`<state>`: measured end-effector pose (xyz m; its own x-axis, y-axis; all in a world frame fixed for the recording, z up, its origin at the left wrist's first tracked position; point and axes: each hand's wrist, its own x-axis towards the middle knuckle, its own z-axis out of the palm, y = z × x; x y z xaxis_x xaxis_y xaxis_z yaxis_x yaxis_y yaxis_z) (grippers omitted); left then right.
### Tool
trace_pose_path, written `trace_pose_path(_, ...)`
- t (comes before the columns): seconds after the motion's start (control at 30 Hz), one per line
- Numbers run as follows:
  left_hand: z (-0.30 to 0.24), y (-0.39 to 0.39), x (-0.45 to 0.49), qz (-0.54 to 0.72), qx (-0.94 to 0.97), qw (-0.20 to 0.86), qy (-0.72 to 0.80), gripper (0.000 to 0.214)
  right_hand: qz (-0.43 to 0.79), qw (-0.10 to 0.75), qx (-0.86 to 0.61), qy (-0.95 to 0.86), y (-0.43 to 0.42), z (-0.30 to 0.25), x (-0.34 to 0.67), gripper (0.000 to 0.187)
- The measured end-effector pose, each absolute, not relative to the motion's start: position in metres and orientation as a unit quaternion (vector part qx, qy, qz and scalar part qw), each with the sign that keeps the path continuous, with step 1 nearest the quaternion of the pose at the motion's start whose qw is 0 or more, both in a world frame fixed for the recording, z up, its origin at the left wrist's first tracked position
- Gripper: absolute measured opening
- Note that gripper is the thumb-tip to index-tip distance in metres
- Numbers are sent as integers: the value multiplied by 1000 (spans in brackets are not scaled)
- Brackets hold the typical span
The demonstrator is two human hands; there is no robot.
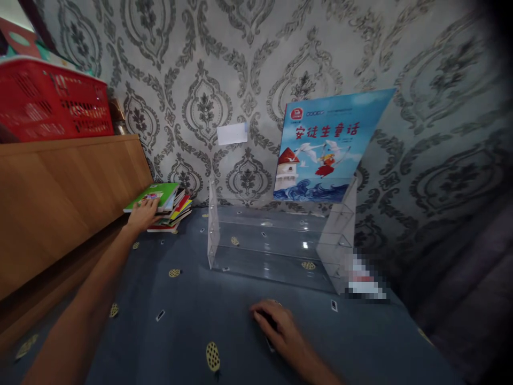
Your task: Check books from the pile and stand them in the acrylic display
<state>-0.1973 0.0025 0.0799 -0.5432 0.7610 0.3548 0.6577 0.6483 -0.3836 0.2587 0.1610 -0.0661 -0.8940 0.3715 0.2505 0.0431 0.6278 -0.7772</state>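
Observation:
My left hand (143, 215) reaches to the far left and grips the top green book (154, 195) of a stack of books (173, 213) lying on the blue cloth. My right hand (276, 325) rests palm down on the cloth in front, fingers loosely curled and holding nothing. A clear acrylic display rack (276, 240) stands between them near the wall. A blue picture book (326, 147) with a red title leans upright in the rack's back tier at the right.
The blue cloth (208, 315) with yellow spots covers the surface. A wooden cabinet (60, 198) runs along the left, with a red plastic basket (52, 101) on top. Patterned wallpaper is behind; a white card (231, 133) is stuck on it.

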Motion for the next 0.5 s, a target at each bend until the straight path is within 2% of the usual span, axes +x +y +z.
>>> trace_pose_path(0.27,102,6,-211,115,-376,167,-904,47,416,201,-118,-879,163,-70,258,36)
trace_pose_path(0.5,126,6,-221,116,-356,116,-920,52,409,210,-110,-881,163,-69,258,35)
